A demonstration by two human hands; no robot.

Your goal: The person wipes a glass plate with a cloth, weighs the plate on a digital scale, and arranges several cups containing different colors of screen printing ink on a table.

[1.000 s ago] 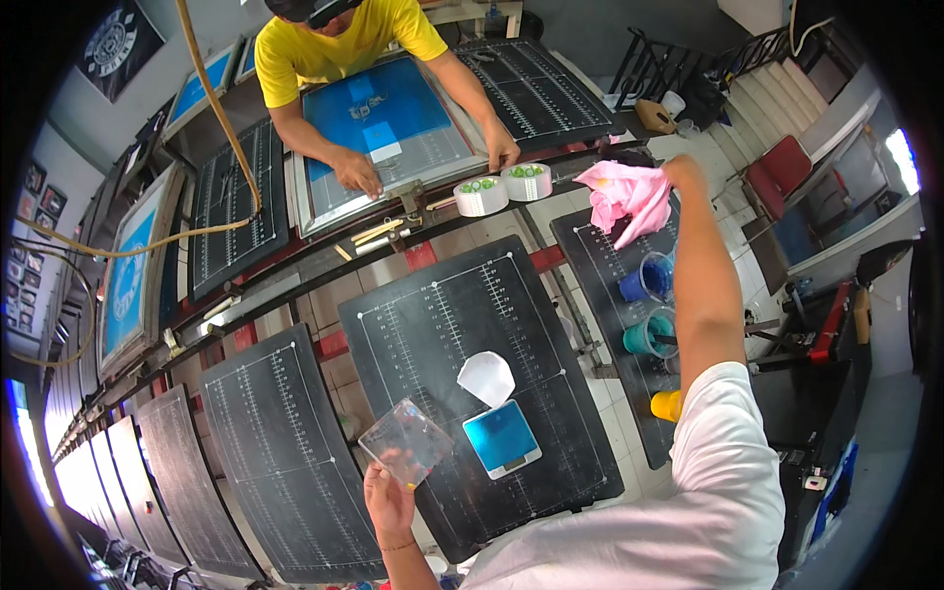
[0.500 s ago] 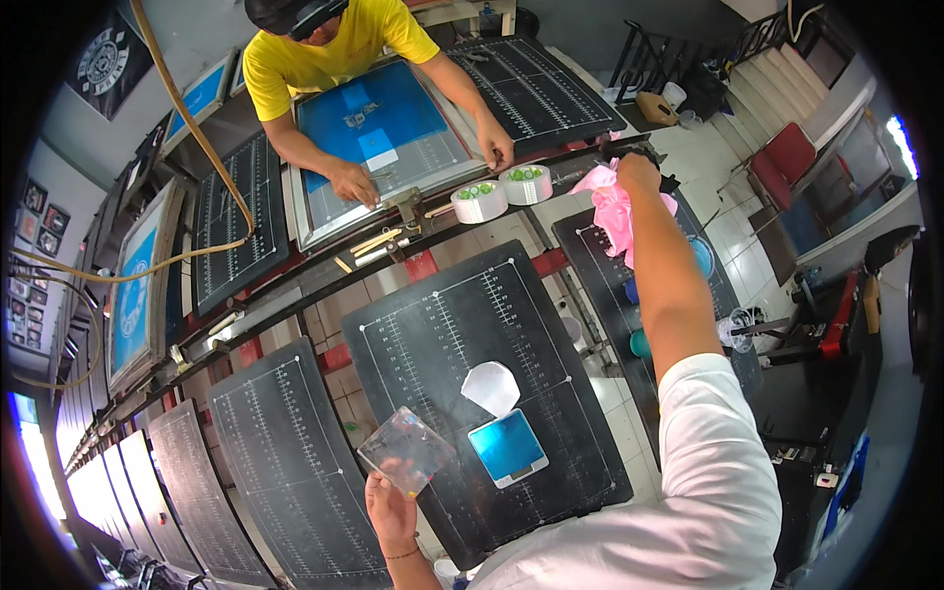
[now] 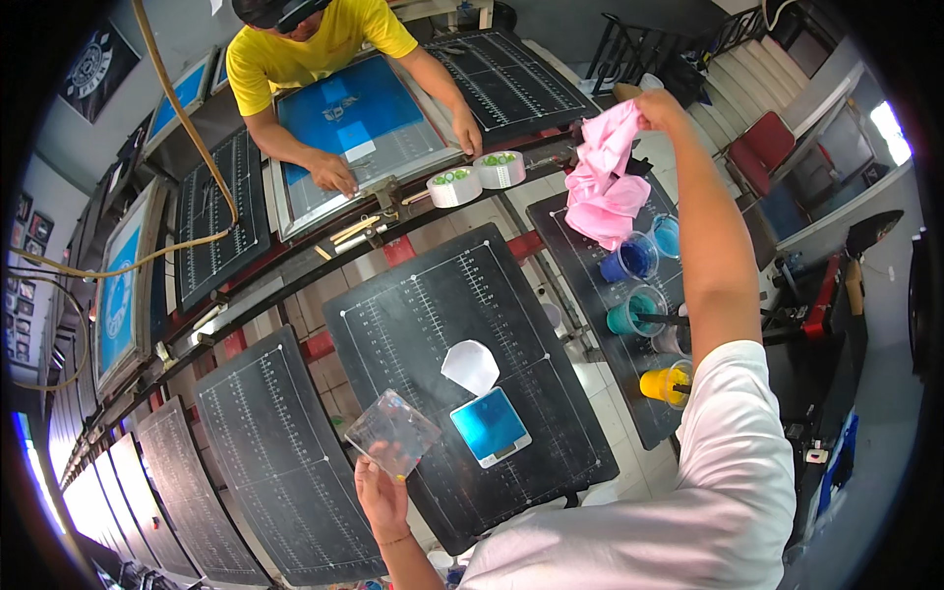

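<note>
My left hand point(image 3: 382, 497) grips the lower edge of a clear, square plastic container or lid point(image 3: 395, 433), tilted over the near left edge of a black printing board point(image 3: 413, 324). With my right arm stretched far to the right, my right hand point(image 3: 664, 110) pinches the top of a pink cloth point(image 3: 605, 187), which hangs in folds above another black board. On the middle board lies a flat digital scale point(image 3: 492, 427) with a blue top. Just beyond the scale sits a white, rounded cup-like piece point(image 3: 470, 368); its exact kind is unclear.
Cups of blue ink point(image 3: 629, 260), teal ink point(image 3: 637, 313) and yellow ink point(image 3: 667, 383) stand on the right board. Two wide tape rolls point(image 3: 455, 189) rest on the rail. Across it, a person in a yellow shirt point(image 3: 329, 44) leans over a blue screen frame point(image 3: 383, 108).
My right hand has lifted the pink cloth up from the rail area, and it now hangs loose. More ink cups show. The view has shifted slightly; my left hand keeps its hold.
</note>
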